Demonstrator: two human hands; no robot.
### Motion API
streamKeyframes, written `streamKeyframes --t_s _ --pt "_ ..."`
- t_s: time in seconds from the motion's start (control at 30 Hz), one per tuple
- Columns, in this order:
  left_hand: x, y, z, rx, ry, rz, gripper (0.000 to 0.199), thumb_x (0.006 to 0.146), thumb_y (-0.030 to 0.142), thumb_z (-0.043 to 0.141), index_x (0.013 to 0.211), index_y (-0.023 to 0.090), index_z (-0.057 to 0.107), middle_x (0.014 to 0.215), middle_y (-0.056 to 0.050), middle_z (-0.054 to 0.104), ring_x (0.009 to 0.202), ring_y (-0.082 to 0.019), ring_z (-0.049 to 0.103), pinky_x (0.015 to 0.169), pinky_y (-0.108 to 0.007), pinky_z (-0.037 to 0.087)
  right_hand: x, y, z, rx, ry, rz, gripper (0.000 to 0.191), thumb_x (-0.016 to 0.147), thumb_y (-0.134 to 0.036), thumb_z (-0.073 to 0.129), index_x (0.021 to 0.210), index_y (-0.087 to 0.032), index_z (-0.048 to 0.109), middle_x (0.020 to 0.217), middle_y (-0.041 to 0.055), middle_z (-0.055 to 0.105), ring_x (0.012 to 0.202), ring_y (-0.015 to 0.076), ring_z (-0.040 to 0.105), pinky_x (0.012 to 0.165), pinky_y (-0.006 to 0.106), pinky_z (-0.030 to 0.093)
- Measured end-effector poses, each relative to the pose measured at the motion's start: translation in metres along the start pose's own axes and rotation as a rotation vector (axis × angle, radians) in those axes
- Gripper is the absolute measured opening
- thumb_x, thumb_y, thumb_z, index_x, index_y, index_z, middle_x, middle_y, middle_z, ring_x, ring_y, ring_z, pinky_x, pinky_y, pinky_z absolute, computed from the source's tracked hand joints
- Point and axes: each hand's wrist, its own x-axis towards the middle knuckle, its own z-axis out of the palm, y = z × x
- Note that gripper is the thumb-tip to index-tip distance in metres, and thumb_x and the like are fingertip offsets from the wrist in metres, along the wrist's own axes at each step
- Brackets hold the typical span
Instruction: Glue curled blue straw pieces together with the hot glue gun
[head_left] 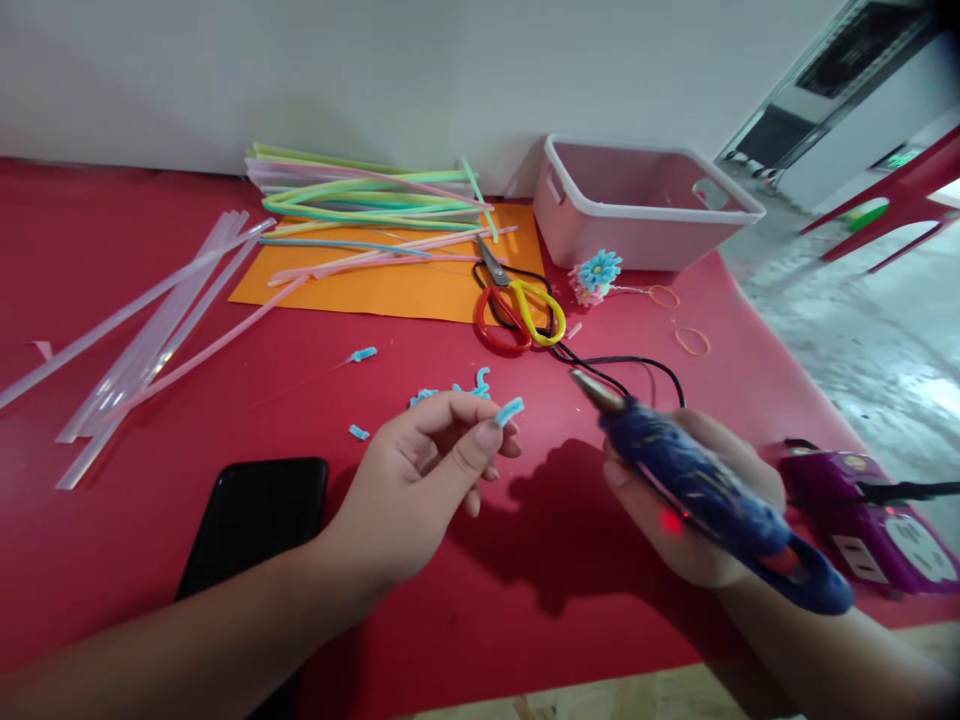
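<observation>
Left hand is pinching a light-blue fuzzy piece between thumb and finger, near view centre. Right hand, 4 o'clock, is holding a dark-blue glue gun; nozzle is pointing to 10 o'clock, apart from the piece. Blue trimmings are lying on the red counter, just beyond the left hand. Phone is lying at 8, clear sticks at 9, pipe cleaners at 11, some crossing an orange sheet. Red-and-yellow scissors are resting near 12. Blue-and-pink flower is sitting at 2, by a pink bin. Purple power box is sitting at 4, beyond the right hand.
</observation>
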Motion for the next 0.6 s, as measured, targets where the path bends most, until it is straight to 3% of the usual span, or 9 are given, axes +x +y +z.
streamKeyframes --t_s 0.07,0.13,0.3,0.4,0.6 --pt "-0.001 -0.001 -0.001 0.036 0.025 0.018 0.014 0.085 0.031 0.076 0.082 0.019 0.068 0.075 0.000 0.070 0.053 -0.007 0.054 0.046 -0.016 0.046 0.001 -0.009 0.001 -0.033 0.140 -0.046 0.021 0.082 -0.018 0.069 0.083 -0.030 0.052 0.062 -0.0049 0.060 0.046 0.0154 0.055 0.046 0.029 0.046" --pt "-0.002 -0.002 -0.001 0.096 0.057 0.056 0.012 0.085 0.029 0.075 0.082 0.019 0.068 0.072 0.001 0.068 0.053 -0.007 0.053 0.047 -0.017 0.044 0.003 -0.013 0.005 -0.022 0.168 -0.060 0.019 0.082 -0.018 0.066 0.081 -0.029 0.051 0.061 -0.0039 0.061 0.046 0.0152 0.055 0.046 0.029 0.045" --pt "-0.002 0.001 0.000 0.224 0.076 0.190 0.006 0.085 0.022 0.071 0.080 0.020 0.069 0.062 0.004 0.056 0.051 -0.008 0.047 0.048 -0.021 0.040 0.008 -0.006 0.010 0.068 0.109 -0.226 0.021 0.080 -0.015 0.063 0.088 -0.030 0.052 0.068 -0.0027 0.066 0.051 0.0171 0.061 0.050 0.030 0.050" --pt "-0.002 0.002 0.001 0.228 0.061 0.220 0.007 0.085 0.019 0.069 0.078 0.020 0.069 0.061 0.004 0.055 0.054 -0.009 0.048 0.048 -0.020 0.040 0.008 -0.004 0.007 0.027 0.061 -0.248 0.028 0.079 -0.009 0.062 0.092 -0.031 0.053 0.070 -0.0031 0.066 0.052 0.0160 0.062 0.051 0.028 0.049" --pt "-0.001 0.001 0.000 0.245 0.061 0.252 0.005 0.085 0.018 0.069 0.080 0.020 0.070 0.065 0.004 0.055 0.057 -0.009 0.049 0.049 -0.019 0.040 0.008 -0.002 0.004 0.049 0.014 -0.270 0.024 0.083 -0.010 0.061 0.093 -0.028 0.052 0.070 -0.0029 0.060 0.054 0.0140 0.060 0.052 0.025 0.049"
